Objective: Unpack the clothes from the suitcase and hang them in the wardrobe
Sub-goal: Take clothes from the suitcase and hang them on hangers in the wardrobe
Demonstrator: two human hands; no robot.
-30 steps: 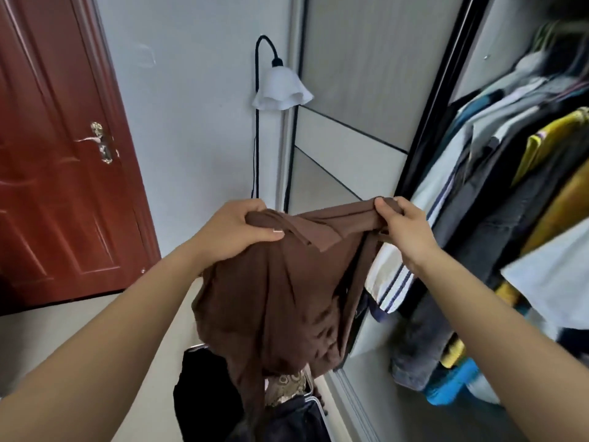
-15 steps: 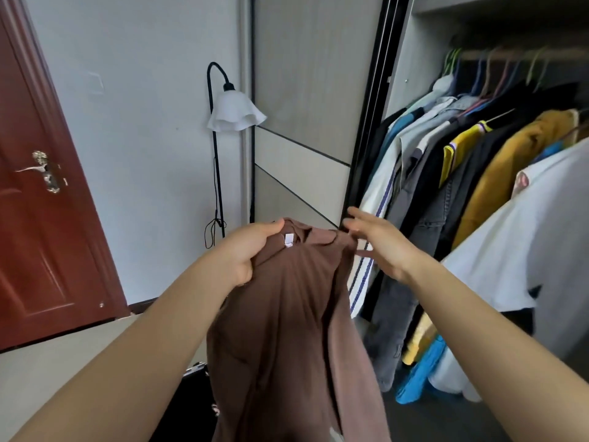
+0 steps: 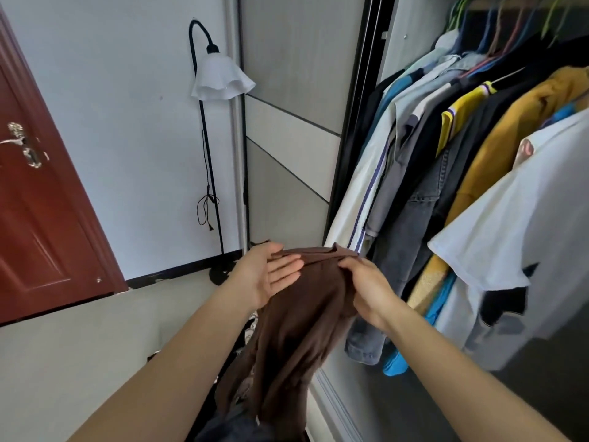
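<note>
I hold a brown garment (image 3: 296,323) by its top edge in front of the open wardrobe (image 3: 392,39). My left hand (image 3: 266,275) has its thumb over the edge and its fingers flat against the cloth. My right hand (image 3: 366,287) pinches the same edge a little to the right. The rest of the garment hangs straight down between my forearms. Below it lie dark clothes in the suitcase (image 3: 229,422), mostly hidden. Several hung clothes (image 3: 424,173) fill the wardrobe under a rail with coloured hangers (image 3: 497,23).
A white T-shirt (image 3: 522,224) hangs nearest me on the right. The wardrobe's sliding door (image 3: 293,129) stands just behind the garment. A black floor lamp with a white shade (image 3: 220,78) is against the wall, and a red door (image 3: 35,218) is at the left.
My hands have come closer together along the garment's top edge and sit lower in view. The cloth now hangs long and narrow. The view has turned further toward the wardrobe.
</note>
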